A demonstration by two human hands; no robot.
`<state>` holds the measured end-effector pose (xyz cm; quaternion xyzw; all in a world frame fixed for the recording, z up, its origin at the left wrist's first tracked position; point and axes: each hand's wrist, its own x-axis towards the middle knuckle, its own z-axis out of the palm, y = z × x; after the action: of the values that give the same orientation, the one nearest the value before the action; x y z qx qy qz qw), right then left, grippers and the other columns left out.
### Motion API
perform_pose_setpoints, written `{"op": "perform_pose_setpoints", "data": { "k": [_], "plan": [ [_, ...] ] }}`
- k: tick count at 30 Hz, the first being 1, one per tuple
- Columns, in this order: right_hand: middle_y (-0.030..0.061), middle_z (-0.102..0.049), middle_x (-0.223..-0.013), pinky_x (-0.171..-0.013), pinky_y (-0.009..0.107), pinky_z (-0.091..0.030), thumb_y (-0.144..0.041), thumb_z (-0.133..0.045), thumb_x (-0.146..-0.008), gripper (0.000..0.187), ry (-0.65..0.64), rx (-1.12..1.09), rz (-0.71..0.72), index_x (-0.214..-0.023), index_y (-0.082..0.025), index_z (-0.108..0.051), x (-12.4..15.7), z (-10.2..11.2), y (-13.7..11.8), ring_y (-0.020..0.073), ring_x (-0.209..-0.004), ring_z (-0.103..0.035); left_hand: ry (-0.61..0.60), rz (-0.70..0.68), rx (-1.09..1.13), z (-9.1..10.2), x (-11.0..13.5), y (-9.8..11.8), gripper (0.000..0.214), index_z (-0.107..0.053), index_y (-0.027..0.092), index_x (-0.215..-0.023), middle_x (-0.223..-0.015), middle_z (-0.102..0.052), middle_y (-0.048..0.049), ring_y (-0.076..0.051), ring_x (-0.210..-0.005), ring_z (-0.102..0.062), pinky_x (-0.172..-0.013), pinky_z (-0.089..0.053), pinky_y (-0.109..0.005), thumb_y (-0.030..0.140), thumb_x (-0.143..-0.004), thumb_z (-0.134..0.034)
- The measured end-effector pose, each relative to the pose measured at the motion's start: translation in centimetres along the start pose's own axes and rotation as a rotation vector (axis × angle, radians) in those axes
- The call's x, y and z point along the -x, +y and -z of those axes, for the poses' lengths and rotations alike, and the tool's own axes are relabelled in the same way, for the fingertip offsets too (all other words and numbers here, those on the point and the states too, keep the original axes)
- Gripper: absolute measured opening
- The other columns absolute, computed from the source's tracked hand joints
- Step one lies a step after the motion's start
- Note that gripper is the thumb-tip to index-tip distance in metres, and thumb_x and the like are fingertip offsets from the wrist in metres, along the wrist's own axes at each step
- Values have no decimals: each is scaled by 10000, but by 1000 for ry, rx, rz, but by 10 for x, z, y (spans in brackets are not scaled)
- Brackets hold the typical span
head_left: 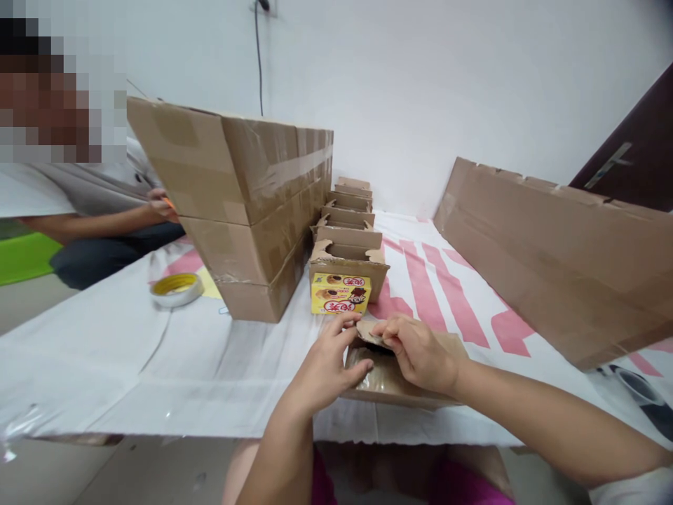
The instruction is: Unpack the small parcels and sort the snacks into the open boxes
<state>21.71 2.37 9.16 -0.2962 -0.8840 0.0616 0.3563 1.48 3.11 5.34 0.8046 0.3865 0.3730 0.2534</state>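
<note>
The right hand's [423, 354] fingers closed narrowly on a raised flap [371, 332]; the left hand's [330, 361] spread wide at the box's ten o'clock corner. The box [381, 376] lay beneath both hands: oblong brown cardboard, glossy-topped. At eleven o'clock stood a yellow printed carton [339, 296]; at ten, smooth taped boxes [263, 210] rose stacked.

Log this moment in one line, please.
left hand: spread at cardboard box | right hand: gripping raised flap | beyond box: yellow carton | left side: tape roll
</note>
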Motion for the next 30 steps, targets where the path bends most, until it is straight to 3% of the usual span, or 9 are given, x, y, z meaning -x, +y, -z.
{"op": "perform_pose_setpoints", "data": {
  "k": [3,9,13,16,20,23,25,28,30],
  "plan": [
    [82,-651,-941,-751,327,-521,-191,-349,-974,122,24,-85,-61,-922,-221,-455,7,3,-1,177,-862,-624,-18,0,6,-1,-2,2,270,-617,213,-1014,-1310,-477,-72,-255,-1258,-459,-1059,-419,-407,231,-753,-683],
    [72,-667,-960,-724,326,-512,-337,-322,-1010,189,37,-266,-347,-949,-224,-461,13,12,-5,162,-801,-624,-46,-18,36,-4,-4,4,352,-608,236,-1089,-1320,-468,-62,-250,-1266,-443,-1074,-404,-406,223,-746,-689],
    [79,-659,-967,-766,336,-504,-383,-329,-1008,213,33,-323,-305,-916,-226,-439,14,12,-10,172,-876,-623,-38,-13,49,-7,-6,4,294,-612,224,-1031,-1316,-468,-71,-254,-1269,-441,-1073,-404,-406,208,-746,-679],
    [37,-642,-843,-701,312,-497,-375,-320,-1013,200,64,-420,-274,-940,-228,-433,12,16,-19,151,-757,-607,-33,18,48,-10,-8,1,306,-602,223,-1061,-1337,-456,-79,-255,-1279,-438,-1076,-401,-412,207,-760,-658],
    [38,-635,-847,-715,332,-494,-343,-340,-1010,151,90,-433,-191,-978,-234,-439,19,39,-26,158,-768,-599,24,41,17,-10,-10,-7,297,-584,213,-1094,-1355,-451,-95,-271,-1294,-432,-1095,-376,-442,274,-807,-627],
    [60,-643,-919,-747,345,-500,-301,-359,-1002,125,81,-286,-250,-999,-238,-468,53,63,-25,176,-841,-603,31,42,1,-9,-10,-11,264,-577,206,-1086,-1385,-437,-107,-279,-1307,-424,-1101,-366,-458,346,-863,-572],
    [61,-645,-912,-719,326,-511,-284,-351,-1000,147,87,-233,-389,-1007,-236,-490,92,72,-24,173,-820,-608,32,47,-10,-9,-10,-13,223,-582,201,-1033,-1401,-430,-110,-279,-1310,-423,-1095,-371,-461,365,-890,-533],
    [57,-653,-860,-659,293,-521,-291,-322,-998,213,68,-167,-690,-977,-226,-525,167,67,-30,168,-755,-613,46,52,-26,-11,-10,-15,193,-580,196,-939,-1405,-431,-111,-279,-1306,-427,-1082,-381,-457,368,-909,-497],
    [61,-659,-848,-703,312,-533,-306,-328,-985,253,-79,-131,-797,-953,-227,-566,221,51,-36,184,-784,-633,42,56,-29,-13,-11,-16,202,-575,195,-933,-1416,-413,-114,-276,-1314,-415,-1088,-368,-460,372,-920,-477]
  ]
}}
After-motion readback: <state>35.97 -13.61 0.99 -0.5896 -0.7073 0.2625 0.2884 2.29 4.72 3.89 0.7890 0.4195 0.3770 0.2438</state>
